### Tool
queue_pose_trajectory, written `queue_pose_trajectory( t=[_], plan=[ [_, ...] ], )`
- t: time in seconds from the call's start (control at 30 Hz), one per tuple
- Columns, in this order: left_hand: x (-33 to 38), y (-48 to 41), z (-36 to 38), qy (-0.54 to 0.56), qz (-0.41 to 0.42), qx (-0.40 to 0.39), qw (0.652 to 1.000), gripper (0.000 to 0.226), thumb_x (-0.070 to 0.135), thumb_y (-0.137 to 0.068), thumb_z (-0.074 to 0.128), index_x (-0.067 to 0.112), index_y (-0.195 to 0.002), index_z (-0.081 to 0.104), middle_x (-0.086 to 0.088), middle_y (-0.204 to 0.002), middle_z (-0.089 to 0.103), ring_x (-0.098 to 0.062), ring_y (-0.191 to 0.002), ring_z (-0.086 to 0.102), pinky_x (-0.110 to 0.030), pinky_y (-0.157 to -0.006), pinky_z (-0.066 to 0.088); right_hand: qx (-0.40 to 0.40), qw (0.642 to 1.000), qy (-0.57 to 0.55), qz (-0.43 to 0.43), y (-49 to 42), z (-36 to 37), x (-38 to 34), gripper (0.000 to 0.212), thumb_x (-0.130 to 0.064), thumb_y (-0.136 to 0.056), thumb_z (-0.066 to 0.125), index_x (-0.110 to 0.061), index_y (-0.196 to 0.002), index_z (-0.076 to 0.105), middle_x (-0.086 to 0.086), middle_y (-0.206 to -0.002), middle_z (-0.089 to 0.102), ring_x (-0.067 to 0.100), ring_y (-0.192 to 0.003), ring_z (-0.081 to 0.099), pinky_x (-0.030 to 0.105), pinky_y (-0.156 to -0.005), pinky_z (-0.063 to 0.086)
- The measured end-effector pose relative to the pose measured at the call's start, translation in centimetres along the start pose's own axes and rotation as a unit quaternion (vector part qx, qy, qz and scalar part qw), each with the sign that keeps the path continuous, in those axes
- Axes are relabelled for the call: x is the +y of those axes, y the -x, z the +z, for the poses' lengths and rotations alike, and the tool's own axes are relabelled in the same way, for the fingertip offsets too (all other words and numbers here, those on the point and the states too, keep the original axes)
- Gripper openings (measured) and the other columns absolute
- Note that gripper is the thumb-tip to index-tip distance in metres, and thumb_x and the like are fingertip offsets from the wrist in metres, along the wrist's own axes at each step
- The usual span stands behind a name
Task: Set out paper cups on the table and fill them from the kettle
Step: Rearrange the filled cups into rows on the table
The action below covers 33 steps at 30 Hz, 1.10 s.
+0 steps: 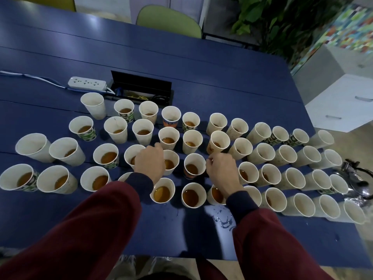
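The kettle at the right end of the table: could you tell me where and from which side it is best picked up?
Grip the kettle by its dark arched handle, which rises above the shiny body. Come down from above and from the right edge of the table, since paper cups crowd its left side closely. The right hand is the nearer one.

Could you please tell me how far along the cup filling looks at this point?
Setting out looks done: white paper cups cover the dark blue table. Cups on the left and centre, like one near-row cup, hold brown liquid; cups at the far right, like one, look empty. The left hand and right hand reach among middle cups, while the shiny metal kettle stands unheld. Filling the right side remains.
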<state>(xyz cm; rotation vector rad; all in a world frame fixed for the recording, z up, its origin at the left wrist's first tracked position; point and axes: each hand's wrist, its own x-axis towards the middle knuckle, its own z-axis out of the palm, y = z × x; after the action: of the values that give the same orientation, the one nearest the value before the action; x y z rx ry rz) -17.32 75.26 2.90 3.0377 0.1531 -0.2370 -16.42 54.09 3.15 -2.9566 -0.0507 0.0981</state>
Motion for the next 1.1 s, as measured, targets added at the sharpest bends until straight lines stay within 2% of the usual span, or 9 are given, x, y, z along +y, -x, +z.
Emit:
queue_pose_trajectory(
  t=[0.13,0.23,0.33,0.5,0.6,0.7,0.8,1.0,1.1],
  plan=[
    [0.4,-0.2,-0.4,0.002,-0.009,0.035,0.999,0.027,0.029,-0.100,0.051,0.013,-0.121,0.049,-0.010,-0.114,0.063,-0.028,-0.098,0.067,-0.032,-0.063,0.042,0.046,0.998,-0.032,0.024,-0.2,-0.7,2.4,0.018,-0.024,-0.096,0.058,-0.011,-0.095,0.070,0.008,-0.090,0.066,0.026,-0.077,0.062,0.032,-0.062,0.039],
    [1.4,-0.2,-0.8,0.022,0.006,0.073,0.997,0.030,0.033,-0.099,0.052,0.014,-0.122,0.049,-0.009,-0.120,0.056,-0.028,-0.103,0.063,-0.035,-0.070,0.051,0.040,0.998,-0.019,0.034,-0.3,-0.7,4.2,0.014,-0.022,-0.097,0.056,-0.011,-0.097,0.064,0.011,-0.102,0.061,0.031,-0.084,0.062,0.034,-0.064,0.037],
    [2.8,-0.4,-1.1,0.044,0.039,0.087,0.994,0.034,0.035,-0.099,0.051,0.014,-0.125,0.050,-0.009,-0.121,0.054,-0.027,-0.109,0.057,-0.036,-0.077,0.052,0.019,0.999,0.001,0.039,-0.6,-0.6,5.3,0.007,-0.019,-0.097,0.057,-0.013,-0.093,0.059,0.013,-0.104,0.062,0.034,-0.087,0.063,0.035,-0.064,0.036],
    [4.3,-1.1,-0.7,0.024,0.091,0.077,0.993,0.034,0.037,-0.097,0.051,0.016,-0.124,0.056,-0.008,-0.120,0.057,-0.024,-0.107,0.057,-0.036,-0.083,0.051,-0.004,0.999,0.011,0.039,-0.5,-0.7,5.8,0.010,-0.020,-0.100,0.053,-0.019,-0.090,0.052,0.009,-0.101,0.064,0.032,-0.089,0.065,0.035,-0.063,0.039],
    [5.0,-1.6,-0.4,0.037,0.111,0.064,0.991,0.033,0.036,-0.097,0.051,0.016,-0.123,0.057,-0.007,-0.120,0.057,-0.024,-0.108,0.056,-0.035,-0.086,0.050,-0.008,0.999,0.026,0.044,-0.6,-0.8,6.1,0.009,-0.020,-0.101,0.053,-0.015,-0.097,0.060,0.009,-0.102,0.066,0.030,-0.089,0.066,0.035,-0.064,0.043],
    [5.7,-2.7,-0.1,0.061,0.130,0.040,0.989,0.036,0.029,-0.100,0.051,0.015,-0.133,0.050,-0.009,-0.124,0.055,-0.025,-0.114,0.055,-0.035,-0.092,0.051,-0.009,0.999,0.013,0.045,-0.8,-1.0,6.1,0.011,-0.020,-0.101,0.052,-0.015,-0.099,0.061,0.009,-0.104,0.066,0.031,-0.091,0.067,0.037,-0.067,0.047],
    [6.5,-4.4,0.1,0.045,0.153,0.024,0.987,0.034,0.021,-0.098,0.053,0.016,-0.131,0.049,-0.011,-0.123,0.051,-0.027,-0.114,0.053,-0.037,-0.093,0.050,-0.017,0.999,0.010,0.042,-1.0,-1.1,5.9,0.011,-0.020,-0.101,0.052,-0.015,-0.101,0.062,0.009,-0.106,0.065,0.031,-0.094,0.066,0.038,-0.069,0.048],
    [7.8,-7.9,0.0,0.013,0.169,0.000,0.986,0.057,0.038,-0.089,0.064,0.011,-0.134,0.042,-0.018,-0.132,0.047,-0.034,-0.117,0.049,-0.042,-0.095,0.045,-0.013,0.999,-0.003,0.044,-1.6,-1.5,5.7,0.013,-0.021,-0.101,0.053,-0.014,-0.104,0.064,0.008,-0.105,0.065,0.028,-0.093,0.066,0.033,-0.066,0.040],
    [8.1,-9.4,0.1,0.042,0.182,-0.037,0.982,0.055,0.035,-0.085,0.068,0.010,-0.129,0.045,-0.018,-0.129,0.052,-0.035,-0.112,0.055,-0.042,-0.090,0.046,0.003,0.999,-0.015,0.037,-2.3,-1.6,5.7,0.015,-0.023,-0.098,0.053,-0.012,-0.100,0.064,0.009,-0.100,0.063,0.030,-0.088,0.065,0.035,-0.063,0.041]
  ],
)
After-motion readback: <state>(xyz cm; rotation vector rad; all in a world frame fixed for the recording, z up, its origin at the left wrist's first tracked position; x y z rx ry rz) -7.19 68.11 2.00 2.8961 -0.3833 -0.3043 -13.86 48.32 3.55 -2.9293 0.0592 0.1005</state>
